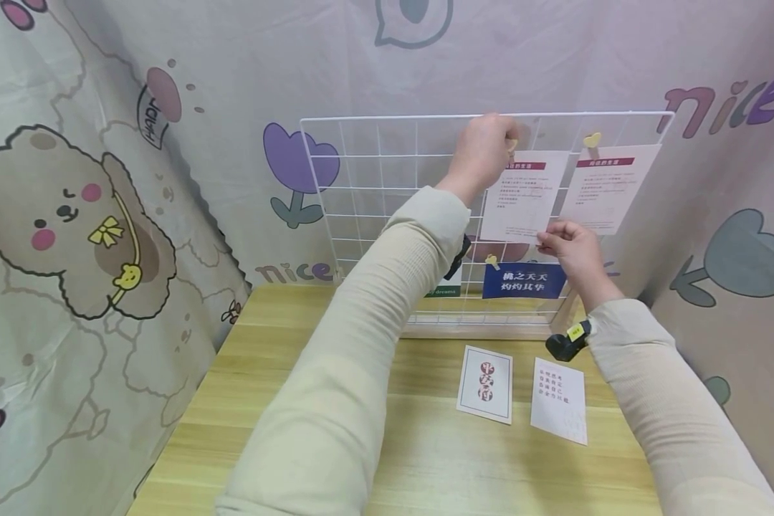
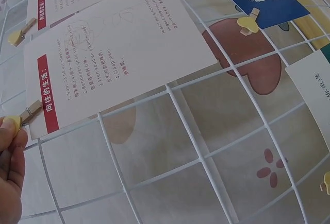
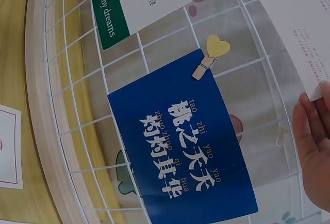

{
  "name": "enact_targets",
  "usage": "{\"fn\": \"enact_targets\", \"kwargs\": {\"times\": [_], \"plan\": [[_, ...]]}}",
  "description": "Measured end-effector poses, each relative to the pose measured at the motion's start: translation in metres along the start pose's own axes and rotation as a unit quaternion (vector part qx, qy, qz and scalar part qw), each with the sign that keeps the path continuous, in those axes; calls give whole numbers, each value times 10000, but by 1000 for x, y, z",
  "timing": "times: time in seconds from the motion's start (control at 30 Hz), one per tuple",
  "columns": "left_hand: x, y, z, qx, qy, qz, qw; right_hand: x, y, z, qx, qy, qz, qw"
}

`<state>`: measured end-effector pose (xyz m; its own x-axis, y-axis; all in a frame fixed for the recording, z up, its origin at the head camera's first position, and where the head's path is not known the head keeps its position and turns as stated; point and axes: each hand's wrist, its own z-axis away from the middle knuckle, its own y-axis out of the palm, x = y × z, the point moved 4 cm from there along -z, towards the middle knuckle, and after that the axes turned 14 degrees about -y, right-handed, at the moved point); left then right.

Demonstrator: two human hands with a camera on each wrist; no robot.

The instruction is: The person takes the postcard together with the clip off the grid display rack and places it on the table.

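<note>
Near the top of a white wire grid, my left hand pinches a small wooden clothespin with a yellow heart at the upper corner of a white card with a red heading band. My right hand pinches the lower right corner of that same card between thumb and fingers. To its right hangs a matching white card, held by another yellow heart clothespin. Below, a blue card with white characters hangs from a heart clothespin.
A green-and-white card hangs low on the grid, partly behind my left arm in the head view. Two cards lie on the wooden table: one bordered card and one text card. Patterned cloth hangs behind and beside the grid.
</note>
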<state>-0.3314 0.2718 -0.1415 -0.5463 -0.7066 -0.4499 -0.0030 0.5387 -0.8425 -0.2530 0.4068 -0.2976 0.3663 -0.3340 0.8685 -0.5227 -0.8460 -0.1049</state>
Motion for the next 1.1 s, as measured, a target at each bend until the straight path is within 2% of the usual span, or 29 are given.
{"fn": "enact_targets", "kwargs": {"times": [0.37, 0.57, 0.67, 0.9, 1.1], "plan": [[0, -3, 0, -193, 126, 247, 9994, 0, 0, 1, -35, -88, -29, 10000], [2, -3, 2, -231, 74, 663, 9975, 1, -1, 1, -112, -51, -108, 9999], [4, -6, 5, -361, 193, 745, 9964, 1, -2, 2, -93, -65, -85, 9999], [7, -15, 16, -823, 622, 586, 9929, -2, -4, 7, -22, -66, 105, 9999], [15, -13, 21, -902, 577, 965, 9896, -2, -3, 14, -10, 62, 316, 9995]]}}
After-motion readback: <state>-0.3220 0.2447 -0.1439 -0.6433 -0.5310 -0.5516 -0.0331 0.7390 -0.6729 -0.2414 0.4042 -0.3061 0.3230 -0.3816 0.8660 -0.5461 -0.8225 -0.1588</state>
